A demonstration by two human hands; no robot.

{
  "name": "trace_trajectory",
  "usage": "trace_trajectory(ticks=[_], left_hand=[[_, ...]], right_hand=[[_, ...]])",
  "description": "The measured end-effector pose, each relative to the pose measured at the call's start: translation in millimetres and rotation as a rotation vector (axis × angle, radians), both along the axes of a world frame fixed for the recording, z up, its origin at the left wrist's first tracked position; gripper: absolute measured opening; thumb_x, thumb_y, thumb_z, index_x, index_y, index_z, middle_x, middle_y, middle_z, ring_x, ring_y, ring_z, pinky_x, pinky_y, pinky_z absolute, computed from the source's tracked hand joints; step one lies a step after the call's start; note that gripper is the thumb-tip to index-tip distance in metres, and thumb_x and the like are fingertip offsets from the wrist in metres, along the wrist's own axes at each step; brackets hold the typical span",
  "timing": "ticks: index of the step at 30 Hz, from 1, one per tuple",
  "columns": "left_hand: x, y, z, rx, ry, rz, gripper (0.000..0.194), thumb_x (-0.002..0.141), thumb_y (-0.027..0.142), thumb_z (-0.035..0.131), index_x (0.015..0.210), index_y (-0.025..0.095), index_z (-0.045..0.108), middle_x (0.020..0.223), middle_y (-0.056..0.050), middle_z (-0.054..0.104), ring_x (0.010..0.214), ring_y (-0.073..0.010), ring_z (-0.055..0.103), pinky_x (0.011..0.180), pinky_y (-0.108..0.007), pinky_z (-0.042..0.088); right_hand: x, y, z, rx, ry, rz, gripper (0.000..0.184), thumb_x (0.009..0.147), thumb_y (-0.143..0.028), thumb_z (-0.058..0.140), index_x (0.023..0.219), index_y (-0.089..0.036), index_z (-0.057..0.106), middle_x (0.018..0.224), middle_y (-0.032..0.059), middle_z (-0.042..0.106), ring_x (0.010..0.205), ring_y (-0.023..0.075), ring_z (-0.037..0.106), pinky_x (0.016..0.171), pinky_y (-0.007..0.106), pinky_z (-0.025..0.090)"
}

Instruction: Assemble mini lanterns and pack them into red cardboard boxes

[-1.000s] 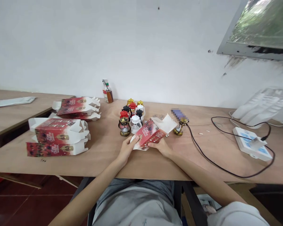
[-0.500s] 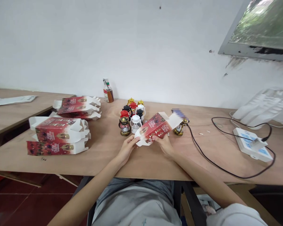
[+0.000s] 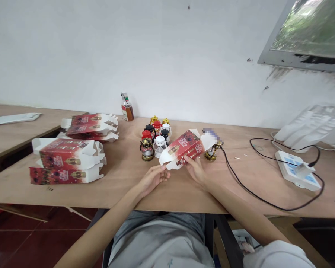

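Note:
My right hand (image 3: 195,169) grips a red and white printed cardboard box (image 3: 184,147) from its near right side, thumb on the printed face. The box is tilted above the table, with white flaps spread at both ends. At its lower left end, my left hand (image 3: 153,179) pinches a flap between thumb and curled fingers. Just behind the box stand several small lanterns, among them a white lantern (image 3: 159,146), a bronze lantern (image 3: 147,149) and a red lantern (image 3: 146,134). Another bronze lantern (image 3: 210,153) stands right of the box, partly hidden by it.
Several open printed boxes (image 3: 60,158) lie at the left, with more boxes (image 3: 86,124) behind them. A bottle of brown liquid (image 3: 127,108) stands by the wall. At the right are a power strip (image 3: 297,171), a black cable (image 3: 251,199) and a stack of white pieces (image 3: 304,128).
The box has been raised slightly and its printed face turned a little. My left hand has shifted down from the box's side to the edge of its lower flap.

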State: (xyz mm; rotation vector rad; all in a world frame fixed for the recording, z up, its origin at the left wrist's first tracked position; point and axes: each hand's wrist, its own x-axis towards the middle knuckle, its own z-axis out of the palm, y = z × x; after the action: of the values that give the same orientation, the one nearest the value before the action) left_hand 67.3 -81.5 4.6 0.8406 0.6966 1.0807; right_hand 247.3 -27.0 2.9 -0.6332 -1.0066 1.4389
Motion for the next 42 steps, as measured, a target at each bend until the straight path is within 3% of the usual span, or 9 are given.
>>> trace_trajectory(ticks=[3, 8, 14, 21, 30, 33, 38, 40, 42], left_hand=[[0.4, -3.3, 0.3, 0.12, 0.061, -0.056, 0.041, 0.069, 0.042, 0.075, 0.1, 0.015, 0.066, 0.07, -0.003, 0.064, 0.067, -0.0119, 0.056, 0.063, -0.022, 0.039], [5.6, -8.3, -3.9, 0.374, 0.324, -0.094, 0.067, 0.073, 0.034, 0.073, 0.133, 0.024, 0.044, 0.079, -0.001, 0.064, 0.07, -0.0122, 0.055, 0.069, -0.024, 0.04], [10.0, -13.2, -8.8, 0.555, 0.545, 0.107, 0.063, 0.073, 0.028, 0.07, 0.131, 0.024, 0.046, 0.084, -0.002, 0.064, 0.068, -0.013, 0.053, 0.066, -0.023, 0.041], [8.1, -14.5, -4.3, 0.662, 0.813, 0.203, 0.021, 0.078, 0.028, 0.062, 0.098, 0.022, 0.06, 0.075, 0.0, 0.063, 0.058, -0.0118, 0.052, 0.059, -0.022, 0.037], [11.2, -18.6, 2.8, 0.696, 0.865, 0.205, 0.013, 0.074, 0.028, 0.061, 0.082, 0.026, 0.07, 0.061, 0.0, 0.059, 0.055, -0.0137, 0.048, 0.061, -0.024, 0.036], [10.7, -20.0, 1.7, 0.717, 0.833, 0.309, 0.008, 0.073, 0.026, 0.062, 0.074, 0.024, 0.069, 0.059, -0.002, 0.058, 0.057, -0.0155, 0.048, 0.066, -0.028, 0.038], [-2.1, -19.6, -0.7, 0.846, 0.791, 0.631, 0.012, 0.072, 0.027, 0.062, 0.082, 0.023, 0.068, 0.08, -0.008, 0.063, 0.077, -0.0224, 0.055, 0.079, -0.037, 0.042], [-9.2, -17.7, 1.2, 0.936, 0.834, 0.622, 0.02, 0.07, 0.026, 0.063, 0.088, 0.025, 0.07, 0.092, -0.01, 0.065, 0.088, -0.0254, 0.057, 0.087, -0.041, 0.041], [-14.3, -16.2, 7.0, 0.992, 0.879, 0.49, 0.023, 0.068, 0.025, 0.064, 0.089, 0.028, 0.071, 0.099, -0.009, 0.068, 0.097, -0.0273, 0.059, 0.095, -0.044, 0.037]], right_hand=[[3.4, 4.5, 1.5, 0.008, 0.024, -0.038, 0.045, 0.063, -0.032, 0.076, 0.104, -0.026, 0.058, 0.096, -0.0009, 0.07, 0.087, 0.017, 0.064, 0.079, 0.032, 0.053], [6.5, 7.0, 2.6, -0.017, 0.044, -0.01, 0.043, 0.063, -0.036, 0.077, 0.1, -0.027, 0.059, 0.094, -0.0019, 0.07, 0.086, 0.0155, 0.064, 0.076, 0.029, 0.054], [4.7, 5.0, -2.7, -0.093, 0.037, 0.105, 0.04, 0.067, -0.046, 0.074, 0.1, -0.028, 0.061, 0.1, -0.0012, 0.07, 0.093, 0.0171, 0.065, 0.078, 0.031, 0.055], [3.9, 3.4, -1.9, -0.137, 0.047, 0.093, 0.044, 0.061, -0.041, 0.077, 0.1, -0.025, 0.062, 0.097, -0.0011, 0.071, 0.086, 0.0174, 0.066, 0.072, 0.03, 0.056], [8.8, 10.3, 8.1, -0.213, 0.137, 0.006, 0.03, 0.064, -0.027, 0.072, 0.093, -0.024, 0.063, 0.092, -0.003, 0.072, 0.084, 0.0164, 0.066, 0.073, 0.028, 0.055], [10.3, 11.8, 9.2, -0.192, 0.117, -0.019, 0.029, 0.062, -0.025, 0.07, 0.09, -0.023, 0.063, 0.089, -0.0028, 0.072, 0.083, 0.0178, 0.067, 0.075, 0.031, 0.055], [10.3, 5.9, 10.1, -0.237, 0.064, 0.112, 0.028, 0.054, -0.019, 0.07, 0.081, -0.021, 0.062, 0.079, 0.0, 0.072, 0.077, 0.0218, 0.068, 0.073, 0.037, 0.056], [12.7, 4.4, 10.0, -0.257, 0.033, 0.186, 0.031, 0.051, -0.015, 0.07, 0.081, -0.02, 0.063, 0.078, 0.0004, 0.073, 0.073, 0.0212, 0.068, 0.072, 0.037, 0.056], [16.5, 4.3, 9.9, -0.259, 0.014, 0.237, 0.034, 0.05, -0.012, 0.069, 0.082, -0.02, 0.064, 0.08, 0.0009, 0.073, 0.07, 0.0202, 0.068, 0.069, 0.036, 0.056]])
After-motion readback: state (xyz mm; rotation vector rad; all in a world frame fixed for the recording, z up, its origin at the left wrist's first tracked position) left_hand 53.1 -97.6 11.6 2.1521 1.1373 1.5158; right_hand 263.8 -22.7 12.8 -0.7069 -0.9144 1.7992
